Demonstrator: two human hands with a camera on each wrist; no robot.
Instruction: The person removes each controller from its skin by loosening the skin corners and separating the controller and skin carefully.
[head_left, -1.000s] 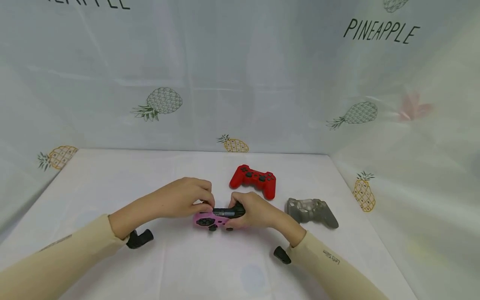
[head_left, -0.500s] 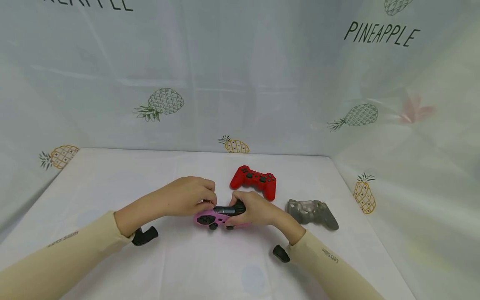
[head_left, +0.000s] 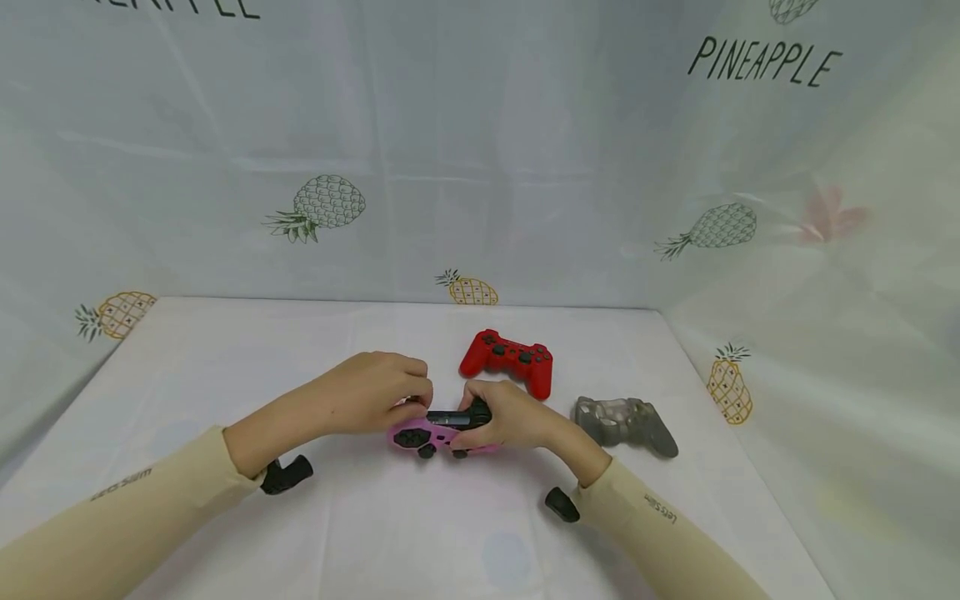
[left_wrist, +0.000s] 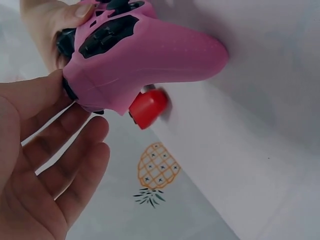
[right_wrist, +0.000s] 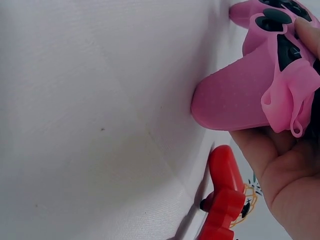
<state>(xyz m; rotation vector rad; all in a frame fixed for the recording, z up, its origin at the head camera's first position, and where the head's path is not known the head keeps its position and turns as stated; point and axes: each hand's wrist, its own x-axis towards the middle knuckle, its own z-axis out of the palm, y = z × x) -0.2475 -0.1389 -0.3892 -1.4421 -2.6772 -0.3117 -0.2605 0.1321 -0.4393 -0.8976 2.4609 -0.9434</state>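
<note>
Head view is showing the left hand (head_left: 378, 392) pinching one pink-covered game controller (head_left: 432, 434) by its end, other fingers loosely spread, and the right hand (head_left: 516, 417) curling round the opposite end, near one red gamepad (head_left: 513, 360) and one grey controller-shaped item (head_left: 621, 422) lying on the table (head_left: 405, 533).

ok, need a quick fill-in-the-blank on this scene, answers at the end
1. The left hand and right hand hold a black controller; its cover is colored ____.
2. The farthest controller is colored ____.
3. The grey controller lies on the person's ____ side.
4. The word printed in full on the backdrop reads ____.

Missing words: pink; red; right; PINEAPPLE.
</note>
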